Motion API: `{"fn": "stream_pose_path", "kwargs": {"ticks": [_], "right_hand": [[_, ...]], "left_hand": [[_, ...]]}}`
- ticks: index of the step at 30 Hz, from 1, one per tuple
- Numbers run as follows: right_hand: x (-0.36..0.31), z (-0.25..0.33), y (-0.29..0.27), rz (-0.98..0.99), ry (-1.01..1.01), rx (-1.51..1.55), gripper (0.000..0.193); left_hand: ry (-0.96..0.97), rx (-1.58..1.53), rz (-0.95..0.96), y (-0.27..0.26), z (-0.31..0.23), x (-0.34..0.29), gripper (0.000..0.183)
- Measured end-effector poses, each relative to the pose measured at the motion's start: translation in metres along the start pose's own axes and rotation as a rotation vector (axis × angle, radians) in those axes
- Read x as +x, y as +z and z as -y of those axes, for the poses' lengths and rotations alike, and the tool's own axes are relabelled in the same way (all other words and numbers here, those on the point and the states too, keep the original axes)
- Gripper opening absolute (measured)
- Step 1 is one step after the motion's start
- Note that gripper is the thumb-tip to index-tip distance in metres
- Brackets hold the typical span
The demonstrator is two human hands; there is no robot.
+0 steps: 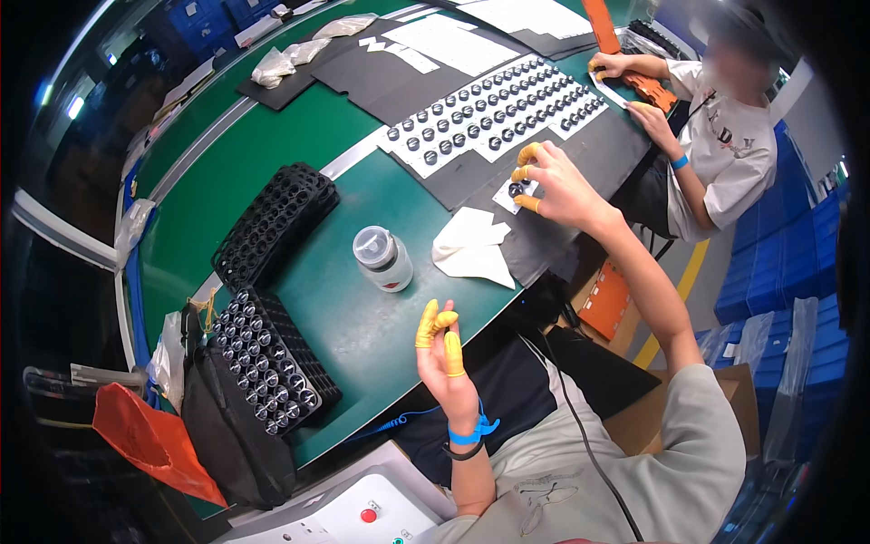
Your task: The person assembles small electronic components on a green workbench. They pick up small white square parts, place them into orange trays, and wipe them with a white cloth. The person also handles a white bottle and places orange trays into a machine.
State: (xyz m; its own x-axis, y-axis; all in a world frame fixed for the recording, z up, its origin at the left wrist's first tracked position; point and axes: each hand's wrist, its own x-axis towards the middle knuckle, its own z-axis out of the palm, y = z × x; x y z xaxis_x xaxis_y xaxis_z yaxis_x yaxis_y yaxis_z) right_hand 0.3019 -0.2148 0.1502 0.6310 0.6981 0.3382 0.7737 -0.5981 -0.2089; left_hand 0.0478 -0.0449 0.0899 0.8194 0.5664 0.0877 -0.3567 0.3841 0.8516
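Observation:
My right hand (560, 187), with yellow finger cots, reaches over the dark mat. Its thumb and fingers close round a small white board (502, 196) that carries a round black part (517, 189); the hand partly hides both. Lower down, my left hand (444, 358) is raised in front of the table edge, palm up. Its yellow-capped fingers are bent and apart, and nothing shows in them. A blue wrist strap circles that wrist. Between the hands lies a crumpled white cloth (471, 247). Left of the cloth stands a clear bottle (384, 260).
White boards with rows of round black parts (498, 113) cover the mat ahead. At left are a black rack (272, 222) and a tray of shiny round parts (263, 363). A co-worker (725, 136) at right handles a white strip. A dark cable (580, 408) crosses my body.

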Motion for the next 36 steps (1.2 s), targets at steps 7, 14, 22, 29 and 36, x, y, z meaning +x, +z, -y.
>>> {"fn": "stream_pose_path", "kwargs": {"ticks": [7, 14, 22, 29, 36], "right_hand": [[-0.004, 0.016, -0.008, -0.215, -0.071, 0.053, 0.024], [-0.032, 0.116, -0.019, -0.045, -0.254, 0.826, 0.030], [-0.041, 0.138, 0.012, 0.092, -0.252, 1.008, 0.032], [-0.013, 0.107, 0.067, -0.233, -0.040, 0.239, 0.022], [-0.027, 0.145, 0.024, -0.387, -0.139, 0.645, 0.026]], "left_hand": [[-0.031, 0.023, -0.009, -0.002, -0.004, -0.003, 0.042], [-0.208, -0.356, 0.254, -0.001, -0.013, -0.004, 0.070], [-0.241, -0.207, 0.157, -0.027, -0.007, -0.009, 0.074], [-0.162, -0.200, 0.006, -0.024, -0.033, 0.000, 0.074], [0.001, -0.172, -0.016, -0.035, -0.026, -0.003, 0.064]]}}
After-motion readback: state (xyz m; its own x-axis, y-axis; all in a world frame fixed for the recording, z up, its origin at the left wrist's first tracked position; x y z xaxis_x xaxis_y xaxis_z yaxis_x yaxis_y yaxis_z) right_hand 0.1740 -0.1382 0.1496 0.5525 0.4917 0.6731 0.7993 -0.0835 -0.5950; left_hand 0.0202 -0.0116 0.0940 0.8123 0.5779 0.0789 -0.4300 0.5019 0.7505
